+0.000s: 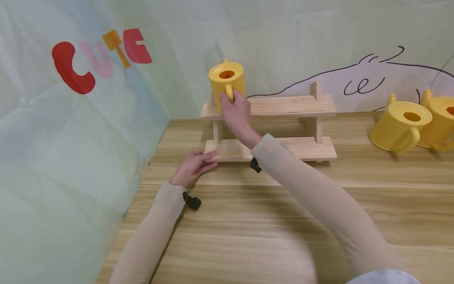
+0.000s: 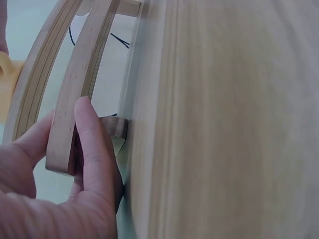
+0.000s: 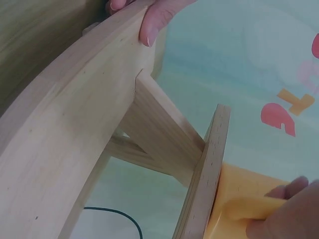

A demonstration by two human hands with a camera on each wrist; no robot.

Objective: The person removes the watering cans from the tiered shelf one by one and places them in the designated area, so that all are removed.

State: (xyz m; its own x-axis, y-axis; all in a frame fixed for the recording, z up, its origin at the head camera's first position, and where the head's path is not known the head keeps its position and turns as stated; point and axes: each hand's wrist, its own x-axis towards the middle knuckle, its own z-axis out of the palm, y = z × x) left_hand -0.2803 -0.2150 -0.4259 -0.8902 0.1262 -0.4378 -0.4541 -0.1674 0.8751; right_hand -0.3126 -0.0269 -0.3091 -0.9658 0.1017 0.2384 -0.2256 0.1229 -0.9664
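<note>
My right hand [image 1: 237, 112] grips the handle of a yellow watering can [image 1: 217, 85]. The can is upright at the left end of the upper board [image 1: 283, 105] of a small two-tier wooden rack, its spout pointing toward the back wall. In the right wrist view, the base of the can [image 3: 227, 199] is right at the upper board. My left hand [image 1: 193, 167] pinches the left end of the lower board [image 1: 301, 148], thumb on top and fingers underneath, as the left wrist view also shows.
Two more yellow watering cans, a nearer one [image 1: 395, 126] and one at the frame edge [image 1: 438, 118], stand on the wooden table [image 1: 248, 236] to the right of the rack. A printed cloth wall [image 1: 88, 157] encloses the left and back.
</note>
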